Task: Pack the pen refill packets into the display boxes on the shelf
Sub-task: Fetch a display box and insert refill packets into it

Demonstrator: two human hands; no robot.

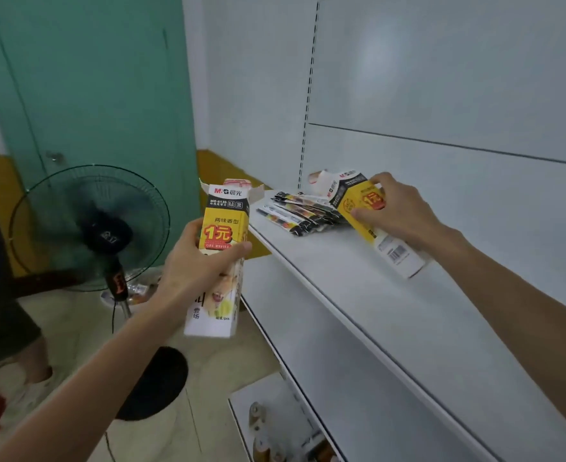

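One upright box (220,248) is gripped off the shelf (358,295) by the left hand (196,265), while a tilted box (361,208) beside the packets (303,211) is gripped by the right hand (396,211).

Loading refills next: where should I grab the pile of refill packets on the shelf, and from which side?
I'd pinch the refill packets across their dark ends nearest the shelf front edge, coming from the front-left. They lie flat and fanned, and the box under the right hand blocks their right side.

Black standing fan (90,228), teal door (91,81), black round stool (156,383), bystander's legs (5,315)
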